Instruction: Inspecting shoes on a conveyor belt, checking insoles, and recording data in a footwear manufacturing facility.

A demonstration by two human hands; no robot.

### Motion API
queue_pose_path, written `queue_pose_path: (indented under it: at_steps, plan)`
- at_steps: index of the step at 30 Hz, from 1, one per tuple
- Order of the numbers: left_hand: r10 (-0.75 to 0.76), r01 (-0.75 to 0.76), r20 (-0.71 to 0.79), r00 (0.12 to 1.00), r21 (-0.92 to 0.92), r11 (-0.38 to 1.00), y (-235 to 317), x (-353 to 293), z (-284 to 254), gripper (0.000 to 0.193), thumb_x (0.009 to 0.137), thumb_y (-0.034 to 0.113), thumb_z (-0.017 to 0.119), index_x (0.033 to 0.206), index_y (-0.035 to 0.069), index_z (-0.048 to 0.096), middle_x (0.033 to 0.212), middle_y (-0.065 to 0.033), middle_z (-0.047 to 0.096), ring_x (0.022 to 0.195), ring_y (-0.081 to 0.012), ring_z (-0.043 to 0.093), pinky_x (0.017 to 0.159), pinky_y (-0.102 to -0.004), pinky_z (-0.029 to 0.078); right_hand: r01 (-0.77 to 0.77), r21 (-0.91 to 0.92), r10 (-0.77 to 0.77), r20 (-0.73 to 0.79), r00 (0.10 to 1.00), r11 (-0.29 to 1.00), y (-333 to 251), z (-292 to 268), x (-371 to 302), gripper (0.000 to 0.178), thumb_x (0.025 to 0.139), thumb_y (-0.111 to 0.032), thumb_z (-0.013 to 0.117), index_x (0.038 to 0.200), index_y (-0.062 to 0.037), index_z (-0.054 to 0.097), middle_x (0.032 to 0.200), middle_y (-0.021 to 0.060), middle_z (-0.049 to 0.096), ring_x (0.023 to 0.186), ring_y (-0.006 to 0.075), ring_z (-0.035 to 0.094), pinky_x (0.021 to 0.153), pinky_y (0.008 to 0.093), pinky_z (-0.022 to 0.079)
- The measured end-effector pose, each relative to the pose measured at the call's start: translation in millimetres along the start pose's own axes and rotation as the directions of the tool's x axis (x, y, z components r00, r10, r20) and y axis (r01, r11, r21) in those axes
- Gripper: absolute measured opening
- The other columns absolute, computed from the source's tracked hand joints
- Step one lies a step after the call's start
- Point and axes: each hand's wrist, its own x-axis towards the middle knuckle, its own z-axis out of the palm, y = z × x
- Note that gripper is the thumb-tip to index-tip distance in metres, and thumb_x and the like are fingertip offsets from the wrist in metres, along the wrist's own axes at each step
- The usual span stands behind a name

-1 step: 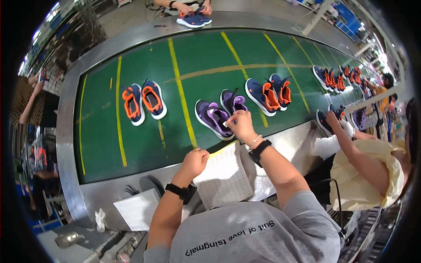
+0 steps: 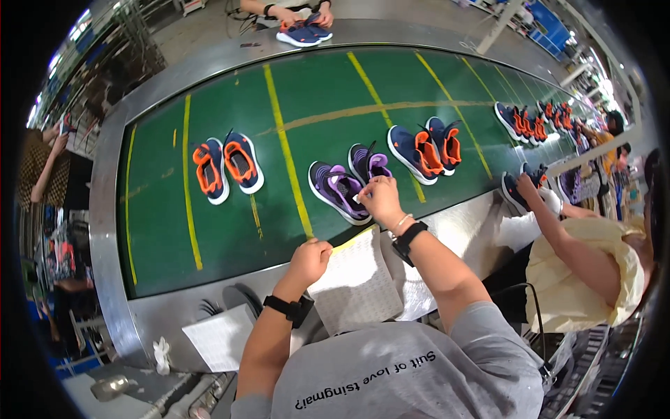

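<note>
My right hand point(image 2: 380, 200) pinches a small white piece point(image 2: 356, 199), perhaps a label, at the opening of the nearer black-and-purple sneaker point(image 2: 328, 187). Its mate, another purple sneaker point(image 2: 363, 159), stands just behind it on the green belt. At the belt's near edge my left hand point(image 2: 311, 260) is closed at the upper left corner of a white sheet point(image 2: 356, 283) printed in fine rows. That sheet has a yellow strip along its top edge. The left fingertips are partly hidden.
Navy-and-orange sneakers stand left point(image 2: 241, 164) and right point(image 2: 412, 155) on the green belt point(image 2: 230, 84). More white paper point(image 2: 222, 337) lies on the metal ledge. A co-worker's arm point(image 2: 583, 255) reaches in from the right. Across the belt, another person's hands hold a navy sneaker point(image 2: 300, 33).
The picture has shifted very slightly. Both hands keep their places at the purple sneaker and at the sheet.
</note>
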Motion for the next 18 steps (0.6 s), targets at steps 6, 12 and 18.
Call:
queue_pose_path:
  at_steps: [6,12,18]
  plan:
    - [0.010,-0.009,0.025,1.000,-0.031,0.999,-4.6,-4.7,-3.8,0.013,0.078,0.010,0.056,0.081,-0.001,0.062,0.071,-0.0161,0.055,0.067,-0.0328,0.055,0.062,-0.0374,0.044,-0.153,-0.207,0.133,-0.106,0.985,0.966,-10.2,31.7,4.2,0.004,0.062,-0.012,0.063,0.061,-0.0081,0.065,0.085,0.0095,0.055,0.084,0.0288,0.048,0.071,0.0373,0.041]
    - [0.035,-0.034,-0.026,0.999,0.039,0.999,-9.6,19.9,-10.3,0.025,0.081,0.010,0.052,0.105,0.003,0.056,0.081,-0.0170,0.055,0.074,-0.0343,0.055,0.067,-0.0396,0.045,-0.121,-0.245,0.122,-0.014,0.992,0.962,-23.0,42.0,-7.2,0.004,0.064,-0.011,0.062,0.063,-0.0106,0.065,0.087,0.0075,0.050,0.090,0.0290,0.045,0.075,0.0382,0.039]
    - [-0.015,-0.075,0.169,0.986,0.511,0.856,0.2,84.4,-10.0,0.046,0.079,0.006,0.046,0.125,0.013,0.042,0.100,-0.0149,0.054,0.091,-0.0328,0.056,0.077,-0.0433,0.043,-0.130,-0.190,0.136,0.020,0.990,0.973,-25.2,38.5,-11.6,0.005,0.062,-0.011,0.063,0.064,-0.0130,0.068,0.090,0.0074,0.051,0.092,0.0285,0.045,0.077,0.0365,0.039]
